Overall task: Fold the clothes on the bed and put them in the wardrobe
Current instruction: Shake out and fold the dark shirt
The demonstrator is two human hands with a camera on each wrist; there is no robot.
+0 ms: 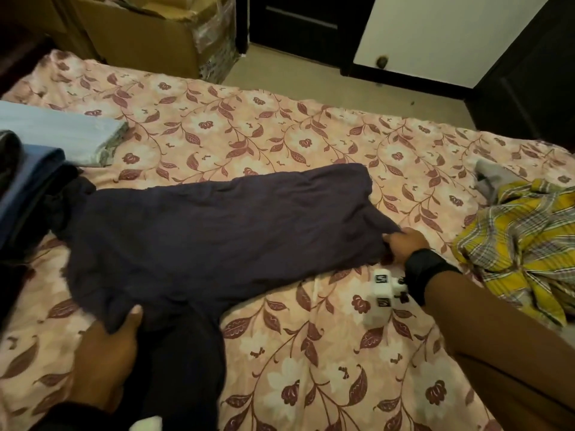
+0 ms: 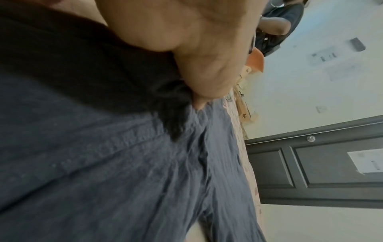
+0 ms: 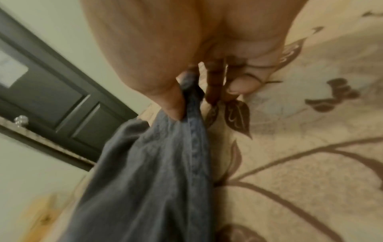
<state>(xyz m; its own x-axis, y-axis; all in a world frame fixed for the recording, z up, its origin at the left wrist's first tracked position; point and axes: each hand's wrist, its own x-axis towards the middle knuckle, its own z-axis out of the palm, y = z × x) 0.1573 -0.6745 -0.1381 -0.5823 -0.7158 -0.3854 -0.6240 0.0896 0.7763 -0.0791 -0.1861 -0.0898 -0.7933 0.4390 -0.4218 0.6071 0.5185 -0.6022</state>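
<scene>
A dark shirt (image 1: 217, 231) lies spread across the bed (image 1: 311, 353), on its pink flowered sheet, running from a pile of blue folded clothes (image 1: 28, 181) at the left to just short of a yellow checked shirt (image 1: 522, 244) crumpled at the right. The right hand (image 1: 404, 244) pinches the shirt's right-hand corner: in the right wrist view the thumb and fingers (image 3: 213, 85) are closed on a gathered tuck of cloth along a stitched hem. The left hand (image 1: 105, 353) grips the near edge of the shirt at the lower left, thumb on top and fingers curled under the fold; the left wrist view shows the cloth bunched under the palm. The fabric looks thin, soft and light, wrinkled all over, so it will likely sag and crease wherever it is not held, and it offers no stiffness to push against. It should not slip much, since the weave looks matte and the sheet beneath is also cloth. The best places to hold it are probably the hems and corners, as both hands now do, keeping it taut between them so a fold lands straight. A dark part (image 1: 186, 368) trails toward the person and may drag if the shirt is lifted.
</scene>
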